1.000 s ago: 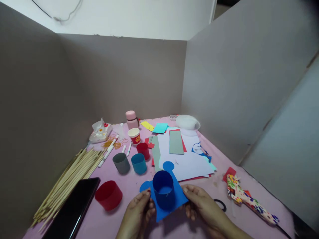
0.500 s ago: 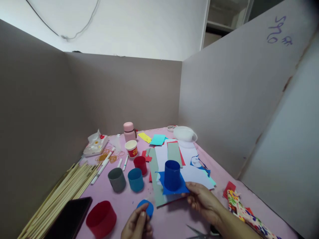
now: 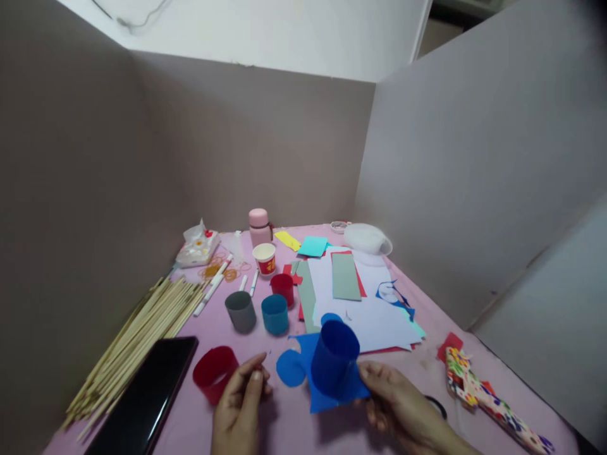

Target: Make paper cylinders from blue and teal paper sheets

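Observation:
My right hand pinches the right edge of a blue paper sheet. A dark blue paper tube stands on this sheet, tilted a little. Left of the sheet is a blue paper disc; whether it lies on the table or touches the sheet I cannot tell. Another blue round piece shows behind the tube. My left hand is near the disc but apart from it, fingers curled and thumb against them; what they hold, if anything, is hidden. Beside it stands a wide red paper ring.
Grey, teal and small red paper tubes stand mid-table. A phone and bamboo sticks lie left. Paper sheets spread behind the blue tube. A paper cup and pink flask are farther back.
My left hand has let go of the blue disc and moved left. The blue sheet and tube have come nearer and tilted. The view has swung down and to the left.

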Action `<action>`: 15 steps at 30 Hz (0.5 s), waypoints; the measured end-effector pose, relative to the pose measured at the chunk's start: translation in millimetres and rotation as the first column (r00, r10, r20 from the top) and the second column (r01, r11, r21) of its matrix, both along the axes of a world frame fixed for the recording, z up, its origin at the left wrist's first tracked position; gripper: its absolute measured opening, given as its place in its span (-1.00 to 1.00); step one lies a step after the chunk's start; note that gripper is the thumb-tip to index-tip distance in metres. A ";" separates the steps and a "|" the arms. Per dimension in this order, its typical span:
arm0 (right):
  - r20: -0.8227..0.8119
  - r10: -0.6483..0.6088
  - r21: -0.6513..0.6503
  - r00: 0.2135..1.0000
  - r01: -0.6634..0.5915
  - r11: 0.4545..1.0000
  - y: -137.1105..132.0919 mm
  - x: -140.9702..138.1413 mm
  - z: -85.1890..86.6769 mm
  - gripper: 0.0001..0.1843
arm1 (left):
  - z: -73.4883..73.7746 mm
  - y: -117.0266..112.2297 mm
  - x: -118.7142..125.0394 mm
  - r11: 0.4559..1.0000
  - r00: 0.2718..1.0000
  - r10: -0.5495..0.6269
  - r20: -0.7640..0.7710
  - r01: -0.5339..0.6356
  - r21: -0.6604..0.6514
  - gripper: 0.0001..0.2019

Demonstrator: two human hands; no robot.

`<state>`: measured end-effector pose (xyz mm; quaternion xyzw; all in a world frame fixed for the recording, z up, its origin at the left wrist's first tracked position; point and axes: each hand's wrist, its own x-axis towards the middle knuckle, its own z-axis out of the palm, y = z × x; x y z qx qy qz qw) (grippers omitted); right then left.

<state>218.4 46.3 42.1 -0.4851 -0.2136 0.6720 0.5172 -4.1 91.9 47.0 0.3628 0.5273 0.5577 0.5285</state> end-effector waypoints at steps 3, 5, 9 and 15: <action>-0.035 0.131 -0.009 0.991 -0.132 0.991 -36.4 -15.7 -19.9 -0.45 | 2.8 -16.9 -8.7 0.999 1.000 0.021 -0.015 -0.022 -0.027 -0.49; -0.038 0.193 0.001 0.980 -0.193 0.981 -54.5 -24.0 -31.8 -0.47 | 3.4 -32.6 -13.8 0.999 0.997 0.008 -0.075 -0.011 -0.043 -0.51; 0.133 0.291 -0.025 0.947 -0.290 0.957 -74.2 -33.0 -38.3 -0.44 | 3.6 -66.3 -21.2 0.995 0.976 -0.076 -0.202 0.062 -0.078 -0.56; 0.818 0.191 0.055 0.542 -0.403 0.913 -85.9 -14.9 -26.6 -0.53 | -1.7 -106.7 -25.4 0.997 0.950 -0.047 -0.308 0.028 -0.066 -0.65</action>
